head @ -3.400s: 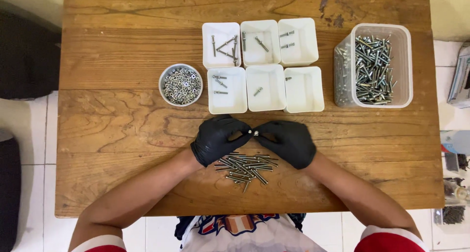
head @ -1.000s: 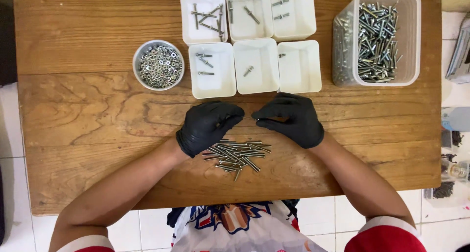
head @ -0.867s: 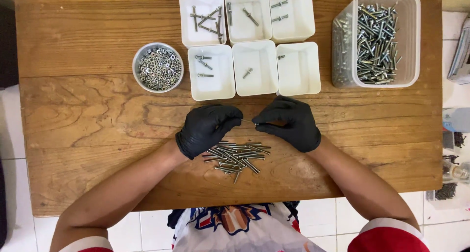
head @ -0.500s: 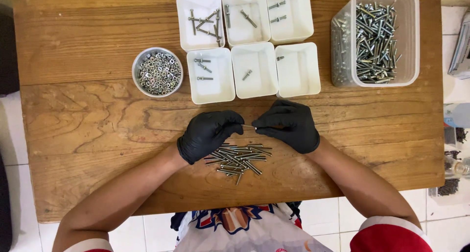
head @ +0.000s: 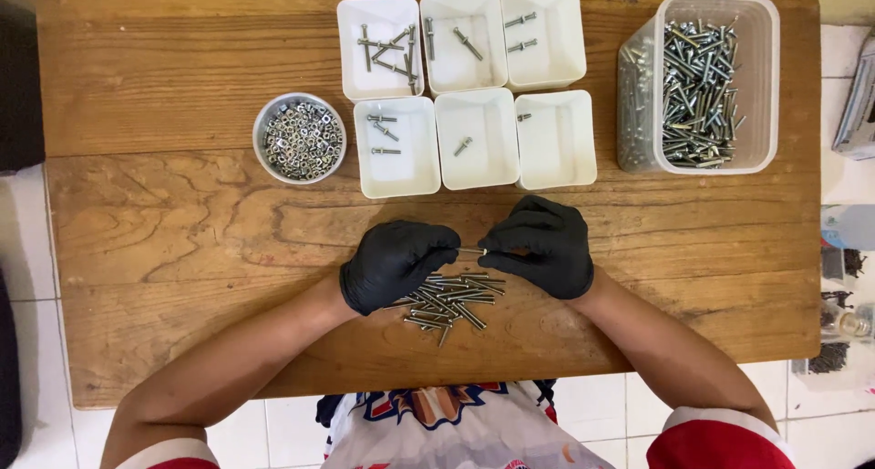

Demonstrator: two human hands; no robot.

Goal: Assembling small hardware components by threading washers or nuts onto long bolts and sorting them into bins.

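left hand (head: 394,261) + right hand (head: 547,247) pinch bolt (head: 471,251) | above bolt pile (head: 447,298)

Head camera looks straight down (fairly near) at wooden table (head: 182,232).

Shiny metal bolts (head: 447,298) lie on grained wooden table (head: 164,223).

Small silver bolt (head: 471,251), level, above bolt pile (head: 447,298)
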